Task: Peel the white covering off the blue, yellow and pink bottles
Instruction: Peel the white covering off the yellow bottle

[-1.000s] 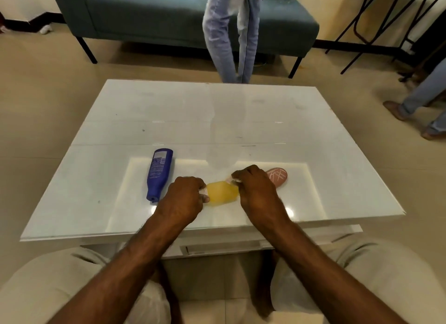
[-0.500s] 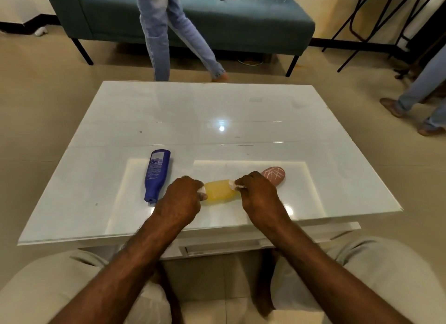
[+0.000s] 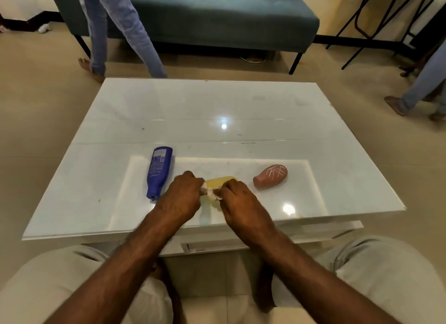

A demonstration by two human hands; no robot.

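A yellow bottle lies on the white glass table between my two hands. My left hand grips its left end. My right hand pinches a crumpled scrap of white covering against the bottle's near side, close to my left fingers. A blue bottle lies lengthwise to the left, cap towards me, with its label up. A pink bottle with thin white lines on it lies to the right, untouched.
A teal sofa stands beyond the table. A person in jeans walks at the far left corner of the table. Another person's legs are at the right. My knees sit under the table's near edge.
My right hand has moved left along the yellow bottle towards my left hand, bunching the white covering, and the pink bottle is now uncovered. The person in jeans walked left.
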